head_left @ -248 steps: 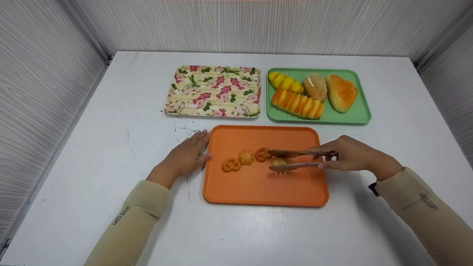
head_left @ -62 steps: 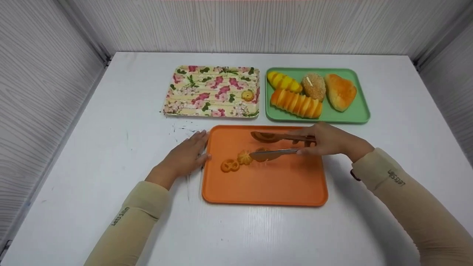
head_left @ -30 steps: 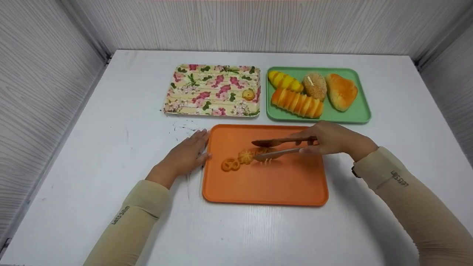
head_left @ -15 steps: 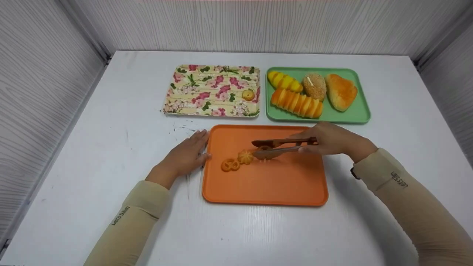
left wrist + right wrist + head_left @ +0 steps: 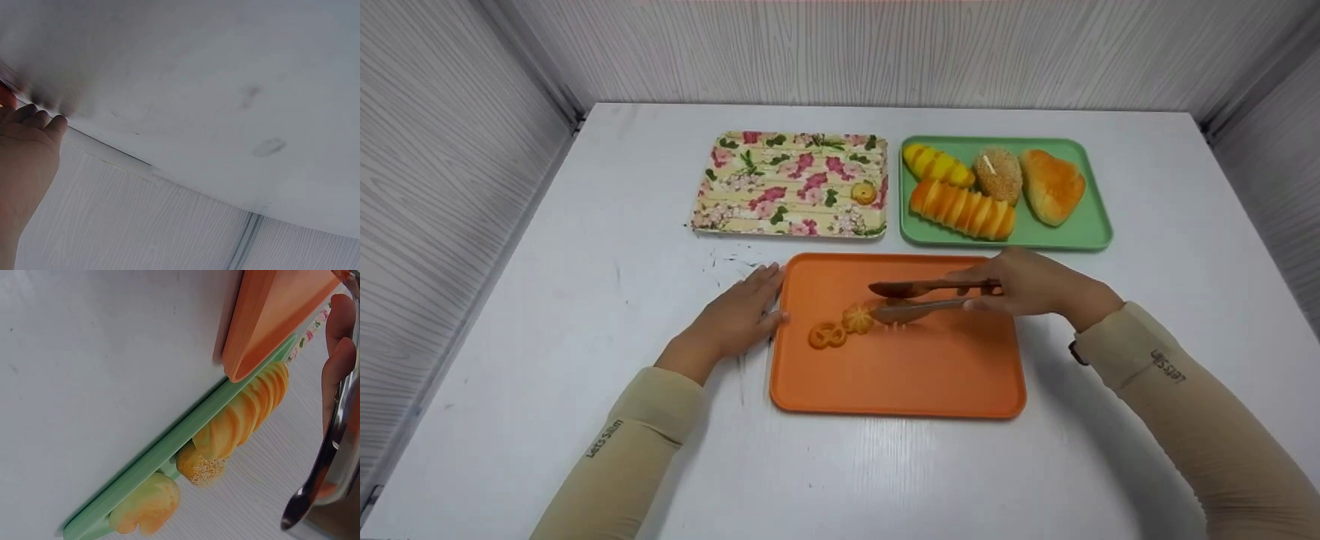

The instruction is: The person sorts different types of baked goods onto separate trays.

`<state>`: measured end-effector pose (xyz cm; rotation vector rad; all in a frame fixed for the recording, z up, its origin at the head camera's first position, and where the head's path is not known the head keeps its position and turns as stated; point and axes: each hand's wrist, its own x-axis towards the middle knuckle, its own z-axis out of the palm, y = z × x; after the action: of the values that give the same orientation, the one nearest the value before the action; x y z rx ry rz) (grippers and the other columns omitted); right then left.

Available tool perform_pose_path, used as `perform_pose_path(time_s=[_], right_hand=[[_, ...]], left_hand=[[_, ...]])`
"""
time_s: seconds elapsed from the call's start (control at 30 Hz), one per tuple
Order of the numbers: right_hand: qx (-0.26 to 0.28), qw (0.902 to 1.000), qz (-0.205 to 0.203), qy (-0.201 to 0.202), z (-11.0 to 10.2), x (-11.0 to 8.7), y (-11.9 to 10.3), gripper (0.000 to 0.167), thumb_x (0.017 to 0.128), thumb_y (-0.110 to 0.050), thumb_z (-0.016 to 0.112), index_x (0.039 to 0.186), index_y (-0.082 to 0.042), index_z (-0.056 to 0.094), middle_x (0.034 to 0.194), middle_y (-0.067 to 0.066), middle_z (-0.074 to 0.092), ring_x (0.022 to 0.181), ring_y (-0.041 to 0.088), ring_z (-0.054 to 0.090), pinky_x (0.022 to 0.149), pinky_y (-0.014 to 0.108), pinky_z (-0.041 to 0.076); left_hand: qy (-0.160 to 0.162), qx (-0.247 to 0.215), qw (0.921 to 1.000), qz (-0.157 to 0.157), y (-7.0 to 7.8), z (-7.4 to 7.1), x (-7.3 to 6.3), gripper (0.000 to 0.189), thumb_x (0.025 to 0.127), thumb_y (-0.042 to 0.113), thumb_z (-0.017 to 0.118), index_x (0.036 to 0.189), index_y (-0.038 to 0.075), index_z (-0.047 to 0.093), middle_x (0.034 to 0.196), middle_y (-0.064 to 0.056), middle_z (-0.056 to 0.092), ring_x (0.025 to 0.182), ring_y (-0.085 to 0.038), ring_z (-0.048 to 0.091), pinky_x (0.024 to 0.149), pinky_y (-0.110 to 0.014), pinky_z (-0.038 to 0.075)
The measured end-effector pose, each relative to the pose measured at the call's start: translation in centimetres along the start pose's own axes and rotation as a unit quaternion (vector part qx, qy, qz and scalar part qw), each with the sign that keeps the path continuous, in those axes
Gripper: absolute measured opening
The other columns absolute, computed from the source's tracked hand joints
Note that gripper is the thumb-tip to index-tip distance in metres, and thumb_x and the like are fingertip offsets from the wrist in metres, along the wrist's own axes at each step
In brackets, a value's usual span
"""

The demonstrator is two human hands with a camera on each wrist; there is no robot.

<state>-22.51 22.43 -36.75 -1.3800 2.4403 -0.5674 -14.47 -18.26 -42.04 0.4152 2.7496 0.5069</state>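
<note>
My right hand [image 5: 1031, 283] grips metal tongs [image 5: 896, 289] over the orange tray [image 5: 900, 382]. Their tips stand a little apart, around a pretzel-shaped cookie that the near arm mostly hides. Just left of the tips lies a flower-shaped cookie [image 5: 858, 319], and beyond it another pretzel-shaped cookie [image 5: 827, 335]. My left hand [image 5: 731, 319] is spread on the table at the tray's left edge, thumb at the rim. In the right wrist view, curled fingers [image 5: 340, 360] show against the tongs [image 5: 323, 467].
A floral tray [image 5: 750, 202] at the back left bears one round cookie [image 5: 863, 193]. Beside it a green tray [image 5: 1080, 238] holds a yellow striped bread [image 5: 937, 165], a ridged loaf [image 5: 962, 211], a sesame bun [image 5: 998, 175] and a golden bun [image 5: 1053, 187]. Walls [image 5: 885, 52] enclose the white table [image 5: 547, 247].
A round cookie from the orange tray now lies on the floral tray. The tongs have shifted left and their arms have drawn closer around a pretzel-shaped cookie. My left hand stays put.
</note>
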Motion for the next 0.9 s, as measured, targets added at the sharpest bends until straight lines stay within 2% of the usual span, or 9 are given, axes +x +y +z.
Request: perform_pose_path(time_s=[0.13, 0.27, 0.6, 0.8, 0.9], right_hand=[[0.009, 0.9999, -0.007, 0.002, 0.0, 0.1, 0.0, 0.042, 0.093, -0.031, 0.063, 0.132, -0.016, 0.060, 0.082, -0.008, 0.066, 0.051, 0.006, 0.041, 0.049, 0.026, 0.035], [0.007, 0.9999, -0.009, 0.006, 0.0, 0.2, 0.1, 0.042, 0.092, -0.032, 0.063, 0.131, -0.015, 0.061, 0.063, -0.010, 0.053, 0.049, 0.005, 0.034, 0.049, 0.026, 0.031], [0.027, 0.9991, -0.015, 0.029, -0.9, 1.2, 0.1, 0.043, 0.092, -0.027, 0.064, 0.133, -0.016, 0.058, 0.060, -0.005, 0.050, 0.049, 0.008, 0.033, 0.048, 0.026, 0.032], [0.020, 0.9987, 0.004, 0.046, -1.7, 2.5, -0.1, 0.045, 0.093, -0.031, 0.063, 0.136, -0.020, 0.056, 0.064, -0.003, 0.058, 0.049, 0.010, 0.040, 0.049, 0.028, 0.037], [0.018, 0.9977, 0.007, 0.065, -2.0, 3.1, 0.0, 0.044, 0.093, -0.032, 0.063, 0.134, -0.017, 0.058, 0.057, -0.001, 0.052, 0.046, 0.009, 0.034, 0.047, 0.029, 0.034]], left_hand=[[0.000, 0.000, 1.0000, -0.003, 0.0, 0.0, 0.0, 0.072, 0.099, 0.049, 0.040, 0.154, 0.012, 0.010, 0.159, -0.005, 0.011, 0.144, -0.022, 0.006, 0.115, -0.043, 0.012], [0.001, 0.000, 1.0000, -0.007, 0.1, 0.0, 0.0, 0.072, 0.099, 0.049, 0.040, 0.154, 0.013, 0.011, 0.159, -0.005, 0.011, 0.144, -0.021, 0.006, 0.115, -0.043, 0.013], [0.005, 0.000, 1.0000, 0.002, 0.0, 0.0, -0.1, 0.071, 0.100, 0.046, 0.040, 0.154, 0.011, 0.010, 0.159, -0.007, 0.011, 0.144, -0.023, 0.006, 0.114, -0.045, 0.012], [0.002, 0.001, 1.0000, -0.004, 0.0, 0.1, -0.1, 0.072, 0.099, 0.049, 0.039, 0.154, 0.014, 0.009, 0.159, -0.004, 0.010, 0.144, -0.020, 0.005, 0.114, -0.043, 0.013], [0.003, -0.002, 1.0000, -0.007, 0.0, 0.1, -0.1, 0.072, 0.099, 0.050, 0.039, 0.155, 0.014, 0.009, 0.159, -0.003, 0.010, 0.144, -0.021, 0.006, 0.114, -0.044, 0.013]])
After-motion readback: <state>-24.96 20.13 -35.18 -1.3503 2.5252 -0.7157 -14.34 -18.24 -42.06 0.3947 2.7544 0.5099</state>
